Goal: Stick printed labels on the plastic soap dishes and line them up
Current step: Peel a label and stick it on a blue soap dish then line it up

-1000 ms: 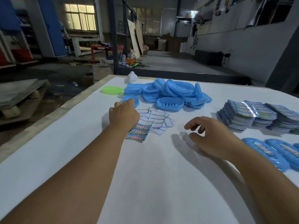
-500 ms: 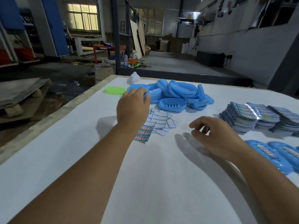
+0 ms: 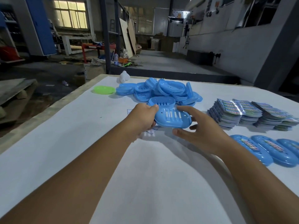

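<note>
My left hand [image 3: 144,118] grips the left end of a blue slotted soap dish [image 3: 172,118] held just above the table. At the dish's right end my right hand [image 3: 200,128] has its fingers spread, index finger over the top edge and thumb below; I cannot tell if it touches. A heap of blue soap dishes [image 3: 163,92] lies behind. Loose printed labels [image 3: 149,132] lie mostly hidden under my left hand. Three labelled blue dishes [image 3: 273,151] lie side by side at the right.
Stacks of printed label sheets [image 3: 252,113] stand at the right. A green dish [image 3: 105,90] and a white object [image 3: 124,76] sit near the table's far left corner. The white table [image 3: 80,135] drops off at its left edge [image 3: 48,113].
My left hand took a blue dish from the heap and drew it back toward me. My right hand rose from the table and came up to the dish's right end.
</note>
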